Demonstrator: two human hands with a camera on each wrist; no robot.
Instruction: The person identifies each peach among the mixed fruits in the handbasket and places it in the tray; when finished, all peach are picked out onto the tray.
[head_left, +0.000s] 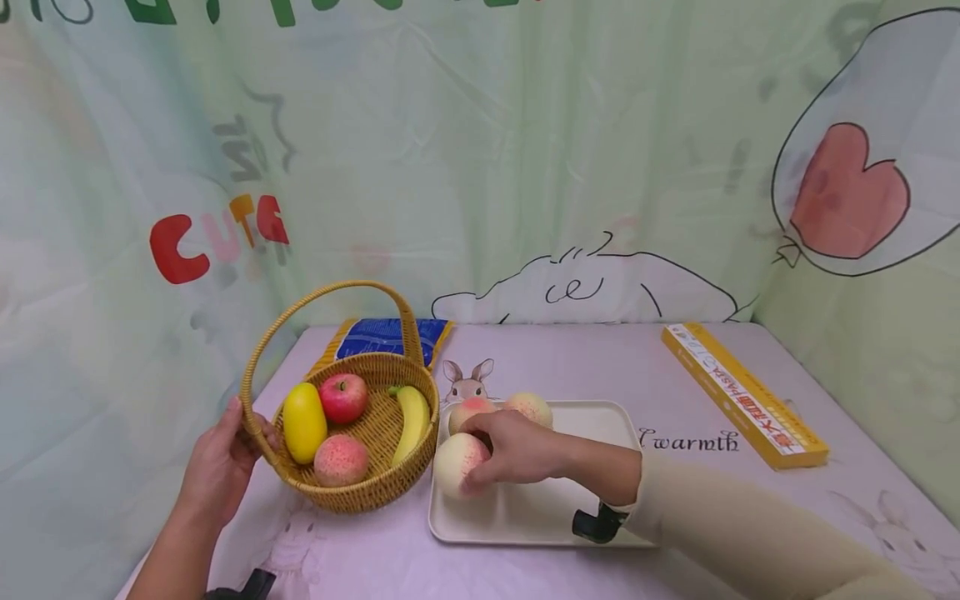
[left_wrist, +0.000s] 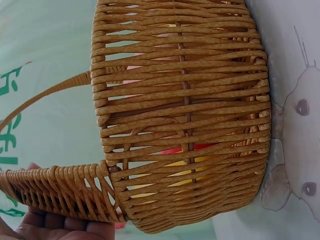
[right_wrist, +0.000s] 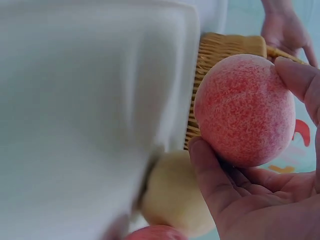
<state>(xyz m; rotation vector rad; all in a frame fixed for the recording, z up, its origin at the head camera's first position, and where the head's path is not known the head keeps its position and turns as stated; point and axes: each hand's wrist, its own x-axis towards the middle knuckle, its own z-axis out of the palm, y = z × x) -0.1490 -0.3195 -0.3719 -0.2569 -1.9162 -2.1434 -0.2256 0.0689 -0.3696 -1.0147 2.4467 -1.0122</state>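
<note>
A wicker basket with a tall handle stands on the left of the table. In it lie a yellow oval fruit, a red apple, a pink peach and a banana. My left hand grips the handle near its left base. My right hand pinches a pale peach with a pink blush, above the left end of a cream tray. Behind that hand two more peaches, one pinkish and one pale, rest on the tray.
A blue and yellow packet lies behind the basket. To the right lies a long yellow pasta box. Printed curtains enclose the back and sides of the table. The basket's right side is close to the tray's left edge.
</note>
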